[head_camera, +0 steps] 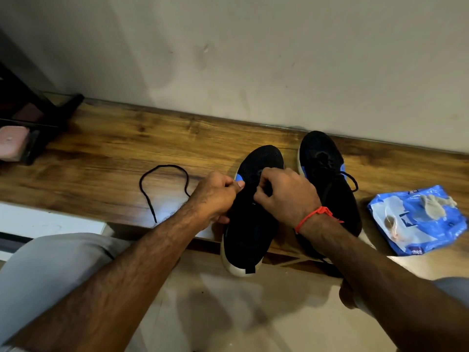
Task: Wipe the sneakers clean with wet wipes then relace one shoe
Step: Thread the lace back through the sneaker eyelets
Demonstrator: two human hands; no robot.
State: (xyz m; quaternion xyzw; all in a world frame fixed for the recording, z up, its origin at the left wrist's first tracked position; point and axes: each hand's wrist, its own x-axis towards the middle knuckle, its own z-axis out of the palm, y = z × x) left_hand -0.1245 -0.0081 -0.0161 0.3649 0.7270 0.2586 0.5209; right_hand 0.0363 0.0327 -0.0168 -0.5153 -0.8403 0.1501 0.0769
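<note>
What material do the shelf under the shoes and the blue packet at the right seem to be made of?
Shelf: it looks like wood or a wood-look laminate, with brown grain and a slight gloss.
Blue packet: probably thin plastic film, since it is crinkled and shiny. A used wipe lies on it.

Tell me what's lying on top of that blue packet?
A crumpled, dirty wipe lies on the blue packet, near its far end. Whatever is inside the packet cannot be seen.

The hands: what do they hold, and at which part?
Both hands, left and right, grip the near sneaker at its lacing area, fingers curled there. Whether they pinch the lace cannot be told.
</note>
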